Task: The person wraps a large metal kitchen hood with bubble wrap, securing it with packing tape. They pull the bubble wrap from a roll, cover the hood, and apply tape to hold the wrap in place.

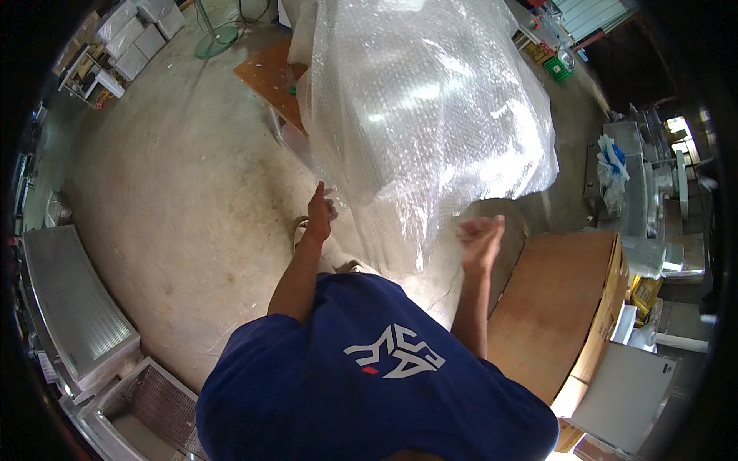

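Bubble wrap [430, 100] spreads across far centre, over part of the brown worktop [269, 77]! Draping looks well along; the loose near edge seems unsecured. Left grip [320, 215] curls beside it, right grip [482, 237] half-closes, blurred; can't tell whether either holds film.

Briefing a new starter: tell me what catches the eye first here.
The big, shiny sheet of bubble wrap dominates the upper middle. Next come the left hand by its lower left edge and the right hand below its right side. The brown cardboard box sits lower right.
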